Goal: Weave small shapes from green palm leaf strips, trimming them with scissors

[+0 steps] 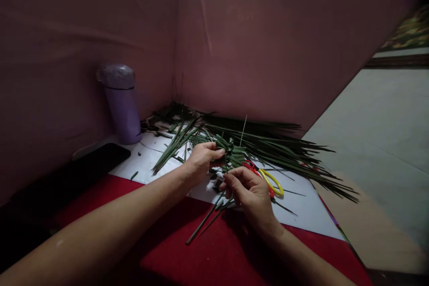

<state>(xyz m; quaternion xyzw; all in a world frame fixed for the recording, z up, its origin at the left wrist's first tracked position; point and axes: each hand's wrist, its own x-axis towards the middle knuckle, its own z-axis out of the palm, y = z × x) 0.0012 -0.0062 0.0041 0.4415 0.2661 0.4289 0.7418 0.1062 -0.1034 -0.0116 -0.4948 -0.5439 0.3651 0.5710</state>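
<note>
Two bare hands meet over the middle of the surface, toward its near edge. The left hand (204, 161) pinches a green leaf piece (231, 149), a compact cluster of folded strips, between thumb and fingers at its left side. The right hand (250, 192) has thumb and forefinger pressed together on the piece's lower end; which strand lies between those tips I cannot tell. The piece sits raised above a white sheet (308, 214), with cut stems (204, 219) just below the hands, over the red cloth (187, 259) along the near edge.

Scissors (264, 174) with red and yellow handles lie just beyond the right hand, untouched. Long leaves (284, 143) fan from the far edge toward the right edge, and a shorter leaf bundle (177, 143) lies left of the piece. Near the far left corner a purple tumbler (124, 111) stands; a dark flat device (107, 156) lies at the left edge.

The step in hand seems to be fine shaping or fastening of the piece with the fingers. I judge that the next move calls for a steady left pinch, so the folds stay together, while the right fingertips work gently at the lower end.
</note>
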